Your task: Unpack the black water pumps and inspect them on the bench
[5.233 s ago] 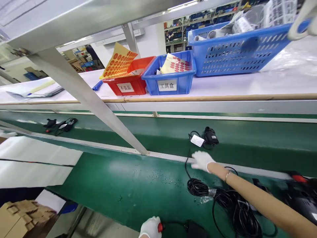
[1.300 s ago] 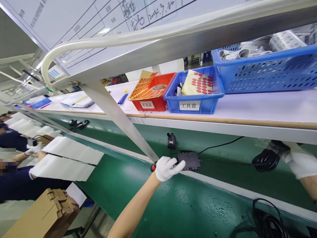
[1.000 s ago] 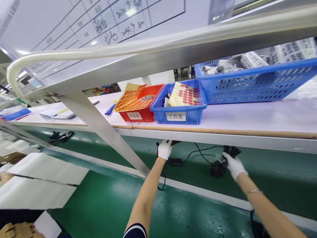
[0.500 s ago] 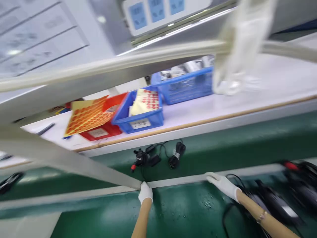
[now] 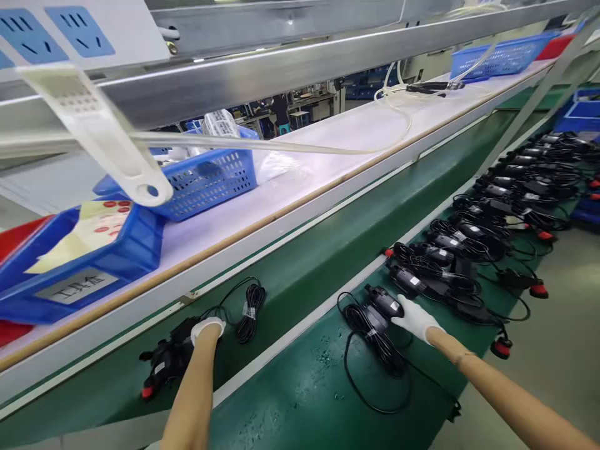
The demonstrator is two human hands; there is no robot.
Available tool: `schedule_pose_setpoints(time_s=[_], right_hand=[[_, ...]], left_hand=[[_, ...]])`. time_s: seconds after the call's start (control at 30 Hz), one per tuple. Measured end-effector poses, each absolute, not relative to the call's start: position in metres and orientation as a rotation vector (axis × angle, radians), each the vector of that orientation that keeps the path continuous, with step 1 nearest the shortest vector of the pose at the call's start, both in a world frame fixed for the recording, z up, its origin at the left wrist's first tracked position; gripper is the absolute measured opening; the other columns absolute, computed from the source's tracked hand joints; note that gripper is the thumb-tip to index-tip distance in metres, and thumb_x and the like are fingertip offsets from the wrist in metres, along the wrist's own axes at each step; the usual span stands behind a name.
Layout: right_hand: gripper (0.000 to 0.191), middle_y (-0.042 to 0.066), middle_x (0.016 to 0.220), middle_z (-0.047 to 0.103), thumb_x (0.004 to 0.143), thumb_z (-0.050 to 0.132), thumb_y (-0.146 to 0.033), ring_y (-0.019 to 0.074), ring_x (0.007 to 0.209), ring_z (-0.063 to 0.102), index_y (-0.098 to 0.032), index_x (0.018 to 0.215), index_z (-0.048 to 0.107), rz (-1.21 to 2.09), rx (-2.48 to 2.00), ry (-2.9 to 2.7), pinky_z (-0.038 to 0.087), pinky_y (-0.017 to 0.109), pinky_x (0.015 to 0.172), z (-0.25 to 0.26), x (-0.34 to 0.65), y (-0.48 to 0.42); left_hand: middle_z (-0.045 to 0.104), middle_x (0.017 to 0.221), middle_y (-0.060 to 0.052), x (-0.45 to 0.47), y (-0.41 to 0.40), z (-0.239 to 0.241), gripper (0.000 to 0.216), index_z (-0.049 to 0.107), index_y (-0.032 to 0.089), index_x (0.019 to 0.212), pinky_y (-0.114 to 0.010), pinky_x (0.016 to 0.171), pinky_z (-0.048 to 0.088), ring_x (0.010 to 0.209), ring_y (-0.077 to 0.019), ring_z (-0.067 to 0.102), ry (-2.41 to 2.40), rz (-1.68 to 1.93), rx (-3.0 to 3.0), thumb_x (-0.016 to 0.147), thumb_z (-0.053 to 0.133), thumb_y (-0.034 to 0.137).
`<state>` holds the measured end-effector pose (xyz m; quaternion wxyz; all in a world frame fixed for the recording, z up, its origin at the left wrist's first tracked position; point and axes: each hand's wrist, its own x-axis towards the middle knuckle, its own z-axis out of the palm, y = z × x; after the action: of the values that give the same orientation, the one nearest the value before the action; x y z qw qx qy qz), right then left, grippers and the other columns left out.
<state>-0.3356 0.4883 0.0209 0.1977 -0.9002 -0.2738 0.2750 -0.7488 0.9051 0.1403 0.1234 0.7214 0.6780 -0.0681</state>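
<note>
Two black corded devices lie near my white-gloved hands. On the green sunken strip, my left hand (image 5: 209,327) reaches over the first black device (image 5: 165,361), which has a red tip; its fingers are hidden from me. Just right of that hand lies a tied black cable bundle (image 5: 251,312). My right hand (image 5: 416,319) has its thumb and fingers closed around the end of a second black device (image 5: 385,302) on the green worktop. Its coiled cord (image 5: 375,340) trails over the surface toward the near edge.
Several similar black devices (image 5: 462,244) line the worktop to the right. A white ledge (image 5: 300,200) carries a blue box (image 5: 117,250) with stickered sheets and a blue basket (image 5: 210,181). Overhead runs a metal rail (image 5: 281,65) with a hanging white plastic strap (image 5: 100,134).
The view has swung right, bringing the row of devices into sight. My left hand has gone from the white divider to the first device; my right hand has closed on the second device.
</note>
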Motion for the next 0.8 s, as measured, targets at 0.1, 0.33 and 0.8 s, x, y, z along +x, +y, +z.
schedule_pose_setpoints(time_s=[0.1, 0.33, 0.8], right_hand=[[0.064, 0.017, 0.118, 0.07, 0.07, 0.076, -0.022, 0.0305, 0.106, 0.069, -0.012, 0.13, 0.056, 0.775, -2.523, -0.797, 0.053, 0.041, 0.092, 0.008, -0.328, 0.526], [0.049, 0.017, 0.118, 0.07, 0.082, 0.069, -0.037, 0.0305, 0.106, 0.069, -0.015, 0.123, 0.056, 0.591, -2.338, -0.791, 0.052, 0.039, 0.09, 0.065, -0.313, 0.562], [0.05, 0.007, 0.1, 0.074, 0.071, 0.079, -0.034, 0.026, 0.092, 0.069, -0.02, 0.118, 0.065, 0.315, -1.78, -1.268, 0.053, 0.035, 0.084, 0.234, -0.391, 0.53]], left_hand=[[0.071, 0.124, -0.015, -0.716, 0.867, 0.141, 0.024, 0.071, 0.013, 0.099, -0.062, 0.116, 0.037, 0.128, -0.032, 0.06, 1.805, -0.178, 2.005, 0.095, 0.065, 0.036], [0.063, 0.145, -0.01, -0.601, 0.715, 0.111, 0.042, 0.067, 0.022, 0.128, -0.038, 0.125, 0.033, 0.142, -0.0248, 0.051, 1.057, 0.176, 1.679, 0.092, 0.057, 0.041], [0.075, 0.121, -0.013, -0.495, 0.653, 0.164, 0.071, 0.073, 0.019, 0.11, -0.056, 0.113, 0.046, 0.125, -0.0372, 0.063, 0.339, 0.511, 0.997, 0.047, 0.095, 0.043]])
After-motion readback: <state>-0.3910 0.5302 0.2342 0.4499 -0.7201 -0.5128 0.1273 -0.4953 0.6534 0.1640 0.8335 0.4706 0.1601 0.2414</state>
